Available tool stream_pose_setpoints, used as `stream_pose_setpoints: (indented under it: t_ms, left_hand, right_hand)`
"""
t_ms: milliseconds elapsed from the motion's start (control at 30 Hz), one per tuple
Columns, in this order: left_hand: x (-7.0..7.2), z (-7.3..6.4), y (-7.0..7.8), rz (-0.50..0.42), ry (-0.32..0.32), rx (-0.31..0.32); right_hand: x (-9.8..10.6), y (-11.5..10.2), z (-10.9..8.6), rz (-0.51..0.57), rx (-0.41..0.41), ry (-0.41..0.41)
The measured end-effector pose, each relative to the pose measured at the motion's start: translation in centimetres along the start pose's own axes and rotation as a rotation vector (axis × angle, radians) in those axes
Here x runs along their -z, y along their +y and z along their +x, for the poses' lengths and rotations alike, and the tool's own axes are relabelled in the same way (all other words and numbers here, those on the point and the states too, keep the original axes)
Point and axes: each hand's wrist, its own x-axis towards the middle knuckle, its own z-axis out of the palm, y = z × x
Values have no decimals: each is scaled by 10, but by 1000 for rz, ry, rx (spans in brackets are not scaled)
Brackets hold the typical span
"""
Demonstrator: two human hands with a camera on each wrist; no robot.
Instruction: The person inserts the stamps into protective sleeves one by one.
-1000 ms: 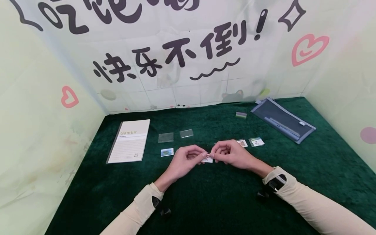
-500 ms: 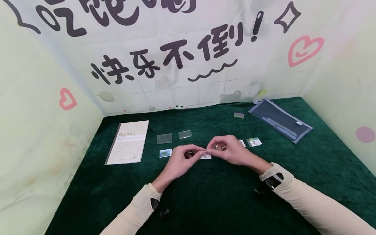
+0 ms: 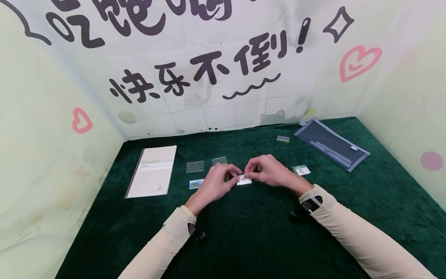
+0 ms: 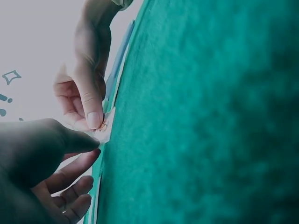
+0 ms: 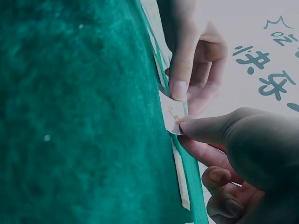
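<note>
Both hands work on a small white picture card, stamp-like in size, with an orange-brown print, held close over the green cloth. My left hand pinches its left end, thumb tip at the corner. My right hand holds the opposite end, its thumb lying on the printed face in the right wrist view. A clear plastic edge shows along the card. Left of my left hand lies a blue picture card, partly covered by the hand. Behind it lie two clear sleeves, the right one partly hidden.
A Gambit notebook lies at the left. Beyond my right wrist is a sleeved white card. Farther back are a small striped piece and a blue mesh zip pouch with slim tools inside. A printed backdrop borders the cloth.
Both hands have shifted slightly away from the body with the card, and more of its face now shows. My right hand now covers another card that was visible beside it. The view tilted slightly.
</note>
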Motion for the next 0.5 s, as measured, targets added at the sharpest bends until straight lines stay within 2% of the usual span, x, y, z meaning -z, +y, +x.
stream_pose_setpoints:
  t_ms: [300, 500]
  left_hand:
    - [-2, 4, -3, 66, 3, 8]
    - [-1, 5, -1, 73, 16, 27]
  right_hand:
    - [-5, -1, 0, -165, 13, 57]
    - [-7, -1, 0, -183, 15, 64]
